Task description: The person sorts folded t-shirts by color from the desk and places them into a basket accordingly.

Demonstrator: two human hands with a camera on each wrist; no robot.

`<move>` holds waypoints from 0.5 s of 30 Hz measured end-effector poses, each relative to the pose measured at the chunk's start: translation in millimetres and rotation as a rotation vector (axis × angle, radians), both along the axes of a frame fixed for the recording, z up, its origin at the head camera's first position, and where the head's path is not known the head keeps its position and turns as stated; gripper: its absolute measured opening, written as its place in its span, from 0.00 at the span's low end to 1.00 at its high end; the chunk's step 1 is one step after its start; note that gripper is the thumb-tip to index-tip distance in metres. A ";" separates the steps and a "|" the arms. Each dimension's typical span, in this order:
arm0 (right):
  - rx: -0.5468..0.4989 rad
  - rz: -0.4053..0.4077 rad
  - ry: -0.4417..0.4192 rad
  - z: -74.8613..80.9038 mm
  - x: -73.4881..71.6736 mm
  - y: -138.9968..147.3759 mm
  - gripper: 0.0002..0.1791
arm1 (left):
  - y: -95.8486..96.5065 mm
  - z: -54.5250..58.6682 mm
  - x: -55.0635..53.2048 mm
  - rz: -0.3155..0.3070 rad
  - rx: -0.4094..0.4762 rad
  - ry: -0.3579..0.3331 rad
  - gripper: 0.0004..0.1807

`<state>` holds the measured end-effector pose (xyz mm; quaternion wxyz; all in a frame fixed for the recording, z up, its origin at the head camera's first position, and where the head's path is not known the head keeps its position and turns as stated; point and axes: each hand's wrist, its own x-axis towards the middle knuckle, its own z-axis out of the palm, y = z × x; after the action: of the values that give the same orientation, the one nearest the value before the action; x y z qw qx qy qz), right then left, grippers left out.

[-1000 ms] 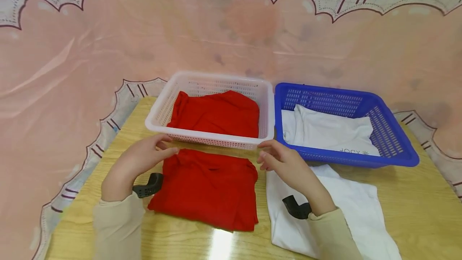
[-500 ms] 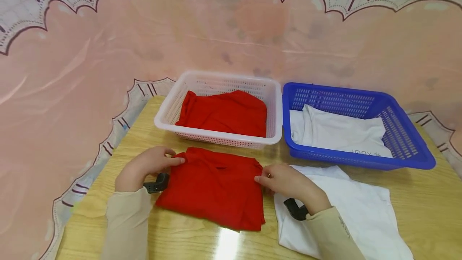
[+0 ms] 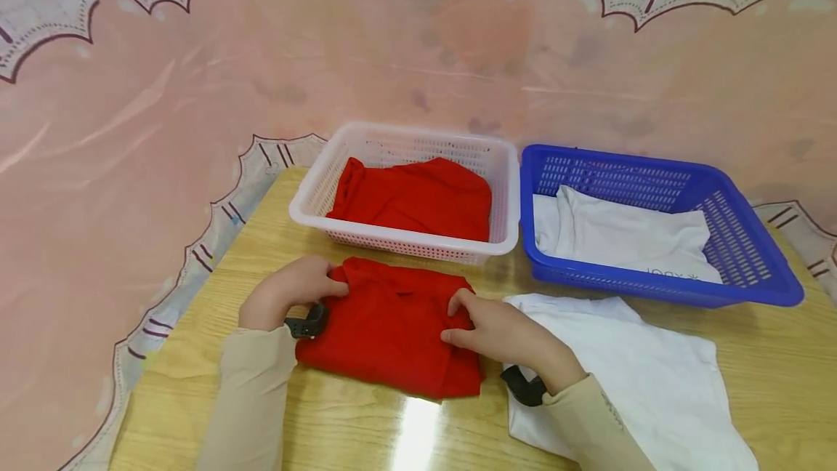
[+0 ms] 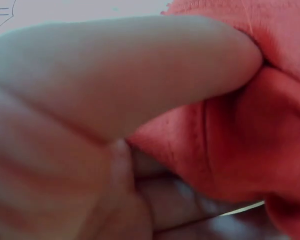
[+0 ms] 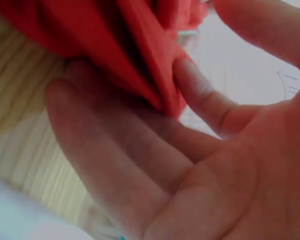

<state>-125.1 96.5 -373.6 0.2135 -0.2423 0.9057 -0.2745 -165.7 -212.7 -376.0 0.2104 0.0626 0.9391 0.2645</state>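
A folded red garment (image 3: pixel 399 325) lies on the wooden table in front of the baskets. At its left edge my left hand (image 3: pixel 294 289) pinches the cloth, thumb above and fingers beneath, as the left wrist view shows. My right hand (image 3: pixel 506 333) is at the garment's right edge. In the right wrist view, several fairly straight fingers (image 5: pixel 125 135) reach under the raised red cloth (image 5: pixel 115 45), and one fingertip touches its edge. The thumb (image 5: pixel 270 30) stands apart from the cloth. The fingers under the garment are hidden in the head view.
Behind the garment stands a white basket (image 3: pixel 405 238) with folded red cloth (image 3: pixel 418 198) inside. Right of it, a blue basket (image 3: pixel 654 286) holds folded white cloth (image 3: pixel 634 231) with printed lettering. A white garment (image 3: pixel 654 369) lies on the table (image 3: pixel 353 427), partly under the right forearm.
Both hands have come down to the red garment's side edges. My left hand now pinches it, and the right has moved in over its right edge. The head view has shifted slightly.
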 end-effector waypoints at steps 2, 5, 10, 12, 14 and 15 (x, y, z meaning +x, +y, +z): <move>-0.045 0.001 -0.023 0.2 -0.2 -1.6 0.17 | 1.7 1.3 -1.7 -0.016 -0.008 0.014 0.10; -0.134 0.004 -0.040 -0.1 -0.2 -4.8 0.15 | 4.0 3.2 -3.8 -0.073 0.013 0.046 0.08; -0.270 -0.029 -0.051 -3.3 0.2 -12.6 0.15 | 8.6 3.9 -4.4 -0.149 0.107 0.044 0.15; -0.304 -0.054 -0.048 -4.1 0.0 -14.9 0.16 | 10.3 3.6 -3.7 -0.155 0.130 0.032 0.20; -0.324 -0.075 -0.040 -4.0 -0.7 -16.2 0.17 | 11.4 3.7 -2.7 -0.168 0.138 0.034 0.22; -0.332 -0.082 -0.037 -3.8 -1.2 -16.6 0.16 | 12.0 4.2 -2.1 -0.176 0.144 0.036 0.22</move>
<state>-126.3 79.9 -377.4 0.1760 -0.2320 0.8530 -0.4331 -167.8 -200.6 -371.8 0.2106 0.1644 0.9121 0.3109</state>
